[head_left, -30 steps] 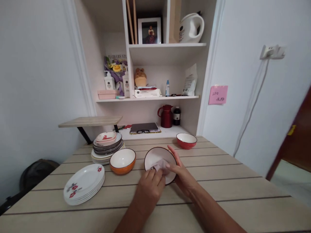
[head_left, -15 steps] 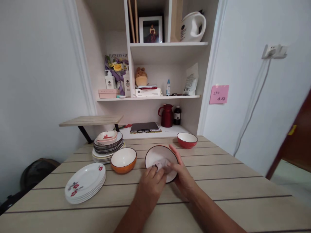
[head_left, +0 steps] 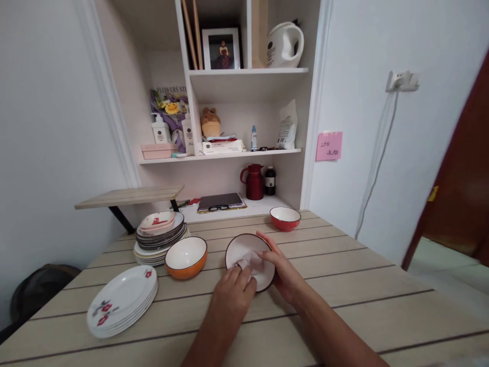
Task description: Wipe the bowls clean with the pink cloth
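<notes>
A white-lined bowl (head_left: 244, 245) with a dark rim is tilted toward me over the table. My right hand (head_left: 280, 267) grips it by the right side, thumb over the rim and fingers behind. Inside the bowl, my left hand (head_left: 235, 290) presses a pale cloth (head_left: 251, 261) against the inner wall, its fingers closed on the cloth. Just left of the hands stands an orange bowl (head_left: 186, 258), upright, white inside. Farther back on the right is a red bowl (head_left: 285, 219), also upright.
At left lies a stack of white flowered plates (head_left: 122, 300). Behind it, a taller pile of plates (head_left: 162, 239) carries small pink-edged dishes (head_left: 157, 220), near a raised wooden shelf (head_left: 130, 195). A red jug (head_left: 254, 182) and a laptop (head_left: 220, 201) sit at the back.
The view has swung slightly right, so everything shifts left. My left hand and the cloth have moved a little within the bowl; my right hand keeps its hold.
</notes>
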Available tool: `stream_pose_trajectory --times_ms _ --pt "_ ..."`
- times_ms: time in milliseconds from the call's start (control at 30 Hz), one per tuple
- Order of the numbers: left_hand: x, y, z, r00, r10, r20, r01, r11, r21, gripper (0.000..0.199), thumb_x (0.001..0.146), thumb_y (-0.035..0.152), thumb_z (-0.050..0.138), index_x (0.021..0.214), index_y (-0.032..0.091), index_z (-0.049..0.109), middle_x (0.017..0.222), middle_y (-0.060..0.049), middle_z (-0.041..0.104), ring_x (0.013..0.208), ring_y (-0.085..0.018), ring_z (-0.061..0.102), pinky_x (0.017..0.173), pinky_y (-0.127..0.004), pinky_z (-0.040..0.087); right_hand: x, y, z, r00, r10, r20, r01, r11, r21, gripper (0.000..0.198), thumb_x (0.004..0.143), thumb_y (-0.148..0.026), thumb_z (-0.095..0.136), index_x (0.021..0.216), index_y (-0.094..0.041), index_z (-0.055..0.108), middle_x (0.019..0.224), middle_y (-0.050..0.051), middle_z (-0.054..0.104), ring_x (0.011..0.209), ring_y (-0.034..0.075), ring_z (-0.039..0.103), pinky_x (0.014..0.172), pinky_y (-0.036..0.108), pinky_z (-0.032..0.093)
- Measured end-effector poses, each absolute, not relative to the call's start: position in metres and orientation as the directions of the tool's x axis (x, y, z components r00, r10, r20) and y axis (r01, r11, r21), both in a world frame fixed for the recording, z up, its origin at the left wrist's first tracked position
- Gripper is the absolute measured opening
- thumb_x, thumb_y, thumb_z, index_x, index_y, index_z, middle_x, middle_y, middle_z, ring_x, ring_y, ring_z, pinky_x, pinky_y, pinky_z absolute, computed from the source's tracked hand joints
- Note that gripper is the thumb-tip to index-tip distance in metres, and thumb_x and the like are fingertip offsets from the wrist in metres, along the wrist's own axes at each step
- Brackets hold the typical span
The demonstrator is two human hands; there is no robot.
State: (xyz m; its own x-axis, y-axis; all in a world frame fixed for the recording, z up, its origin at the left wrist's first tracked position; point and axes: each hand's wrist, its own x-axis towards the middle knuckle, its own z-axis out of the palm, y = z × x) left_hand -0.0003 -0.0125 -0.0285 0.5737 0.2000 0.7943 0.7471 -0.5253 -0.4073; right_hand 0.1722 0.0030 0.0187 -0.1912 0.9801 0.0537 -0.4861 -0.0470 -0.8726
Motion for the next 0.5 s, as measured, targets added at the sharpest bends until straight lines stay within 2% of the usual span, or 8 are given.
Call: stream_pose_trajectory --times_ms 100,233,400,500 --pt "-0.002 -0.013 -0.025 0.562 0.174 0.809 0.752 -0.514 -0.412 0.019 0.097 0.009 0.055 0.095 0.020 0.071 0.110 -0.008 0.073 0.095 -0.023 0.067 0.089 -0.039 0.057 0.172 0.002 0.018 -0.237 0.966 0.105 -0.550 -0.044 -0.834 0.092 0.073 -0.030 0.082 0.152 -0.041 0.038 0.114 0.001 0.075 0.092 0.025 0.072 0.078 0.035 0.052" --pt "-0.005 -0.012 -0.024 0.545 0.183 0.818 0.757 -0.526 -0.387 0.022 0.099 0.011 0.052 0.099 0.020 0.072 0.110 -0.007 0.074 0.098 -0.022 0.066 0.092 -0.040 0.057 0.171 0.001 0.018 -0.270 0.949 0.163 -0.597 -0.032 -0.802 0.099 0.070 -0.028 0.087 0.154 -0.041 0.036 0.127 0.004 0.072 0.108 0.029 0.070 0.091 0.040 0.051" --pt "-0.009 -0.012 -0.021 0.521 0.200 0.830 0.748 -0.575 -0.331 0.028 0.102 0.012 0.047 0.112 0.020 0.072 0.113 -0.008 0.074 0.100 -0.022 0.067 0.090 -0.040 0.058 0.164 -0.001 0.017 -0.323 0.910 0.261 -0.635 -0.005 -0.772 0.104 0.068 -0.026 0.089 0.155 -0.040 0.034 0.126 0.004 0.072 0.109 0.028 0.070 0.104 0.047 0.045" --pt "-0.011 -0.011 -0.020 0.492 0.210 0.845 0.742 -0.610 -0.280 0.032 0.103 0.013 0.043 0.118 0.017 0.070 0.111 -0.009 0.075 0.098 -0.021 0.069 0.087 -0.037 0.060 0.155 -0.002 0.013 -0.318 0.907 0.275 -0.621 0.020 -0.784 0.101 0.066 -0.022 0.089 0.152 -0.037 0.039 0.127 0.004 0.071 0.112 0.027 0.068 0.104 0.045 0.045"
